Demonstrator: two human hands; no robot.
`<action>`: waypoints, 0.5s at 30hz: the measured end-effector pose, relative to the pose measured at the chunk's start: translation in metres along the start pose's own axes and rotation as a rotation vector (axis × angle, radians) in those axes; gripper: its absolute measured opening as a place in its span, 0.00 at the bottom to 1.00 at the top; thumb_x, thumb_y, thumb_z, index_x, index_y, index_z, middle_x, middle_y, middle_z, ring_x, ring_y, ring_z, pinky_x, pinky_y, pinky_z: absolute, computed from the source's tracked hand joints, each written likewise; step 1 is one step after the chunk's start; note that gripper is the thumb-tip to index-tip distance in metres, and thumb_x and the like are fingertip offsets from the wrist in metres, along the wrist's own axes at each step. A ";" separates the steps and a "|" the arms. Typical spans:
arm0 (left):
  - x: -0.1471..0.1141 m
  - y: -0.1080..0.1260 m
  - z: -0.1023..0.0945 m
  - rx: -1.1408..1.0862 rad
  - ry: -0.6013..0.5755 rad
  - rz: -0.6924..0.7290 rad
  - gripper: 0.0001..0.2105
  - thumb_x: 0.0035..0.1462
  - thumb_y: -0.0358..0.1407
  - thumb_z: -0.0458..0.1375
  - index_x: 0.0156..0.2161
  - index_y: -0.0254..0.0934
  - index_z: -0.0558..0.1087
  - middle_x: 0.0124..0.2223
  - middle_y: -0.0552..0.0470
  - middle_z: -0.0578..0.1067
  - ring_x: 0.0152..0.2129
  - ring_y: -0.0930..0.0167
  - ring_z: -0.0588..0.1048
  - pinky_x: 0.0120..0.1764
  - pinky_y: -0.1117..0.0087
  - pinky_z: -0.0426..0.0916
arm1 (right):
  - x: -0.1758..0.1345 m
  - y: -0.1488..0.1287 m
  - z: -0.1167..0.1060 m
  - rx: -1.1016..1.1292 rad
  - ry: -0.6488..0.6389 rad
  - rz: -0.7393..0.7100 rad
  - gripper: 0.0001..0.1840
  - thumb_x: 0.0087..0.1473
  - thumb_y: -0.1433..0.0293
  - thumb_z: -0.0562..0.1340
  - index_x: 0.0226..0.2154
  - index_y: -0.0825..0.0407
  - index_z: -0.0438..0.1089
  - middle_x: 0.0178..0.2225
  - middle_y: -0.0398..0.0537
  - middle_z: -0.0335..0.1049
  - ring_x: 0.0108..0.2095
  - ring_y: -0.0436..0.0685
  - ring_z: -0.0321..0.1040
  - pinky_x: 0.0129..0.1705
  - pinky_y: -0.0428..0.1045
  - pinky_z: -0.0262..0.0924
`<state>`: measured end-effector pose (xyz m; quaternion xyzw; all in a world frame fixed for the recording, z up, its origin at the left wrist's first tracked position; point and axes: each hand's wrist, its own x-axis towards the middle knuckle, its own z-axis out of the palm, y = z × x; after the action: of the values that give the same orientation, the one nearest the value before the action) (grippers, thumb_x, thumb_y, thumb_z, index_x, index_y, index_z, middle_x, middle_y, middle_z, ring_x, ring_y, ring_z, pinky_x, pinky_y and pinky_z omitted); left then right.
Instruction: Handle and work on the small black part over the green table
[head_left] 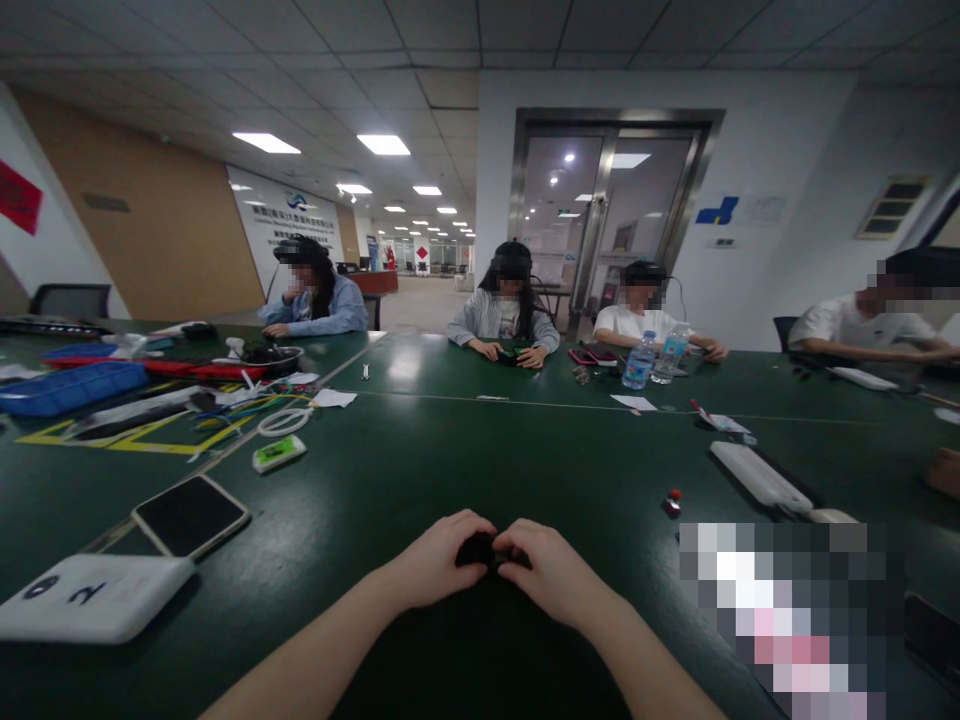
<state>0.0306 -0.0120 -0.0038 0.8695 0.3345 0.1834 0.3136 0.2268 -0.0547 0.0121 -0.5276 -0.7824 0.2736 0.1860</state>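
Note:
Close to me, both of my hands meet over the dark green table [420,450]. My left hand [439,560] is closed around a small black object [477,548], its fingers curled over the top and the thumb beneath. From the other side, my right hand [546,568] pinches the same black object between thumb and fingers. Fingers and shadow hide much of it, so its kind cannot be made out.
A phone [191,515] and a white power bank [97,598] lie to my left, near a green-and-white packet [279,454]. Blue trays [75,388] and cables are farther left. Water bottles [639,362] and a long white case [761,478] are at right. Several people sit opposite.

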 end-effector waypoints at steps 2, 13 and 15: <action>0.000 -0.001 0.001 0.004 0.011 -0.002 0.15 0.49 0.31 0.57 0.45 0.41 0.68 0.46 0.52 0.70 0.44 0.69 0.68 0.48 0.65 0.62 | 0.000 0.001 0.000 0.004 -0.007 0.008 0.10 0.52 0.70 0.60 0.39 0.47 0.71 0.39 0.43 0.67 0.39 0.53 0.64 0.40 0.48 0.58; 0.000 0.000 -0.001 0.097 -0.036 0.103 0.11 0.52 0.30 0.56 0.42 0.44 0.71 0.46 0.53 0.68 0.43 0.70 0.68 0.47 0.67 0.62 | 0.006 0.005 0.004 0.001 0.022 -0.010 0.06 0.48 0.69 0.63 0.33 0.48 0.73 0.37 0.42 0.66 0.40 0.54 0.63 0.42 0.48 0.56; 0.000 0.001 -0.002 0.137 -0.058 0.120 0.13 0.53 0.30 0.55 0.43 0.47 0.72 0.48 0.53 0.67 0.45 0.70 0.67 0.48 0.67 0.62 | 0.005 0.010 0.003 0.035 0.017 0.002 0.09 0.46 0.68 0.65 0.35 0.46 0.73 0.38 0.42 0.65 0.40 0.54 0.63 0.41 0.47 0.57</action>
<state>0.0297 -0.0118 -0.0017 0.9124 0.2843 0.1533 0.2516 0.2301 -0.0476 0.0033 -0.5276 -0.7753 0.2830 0.2013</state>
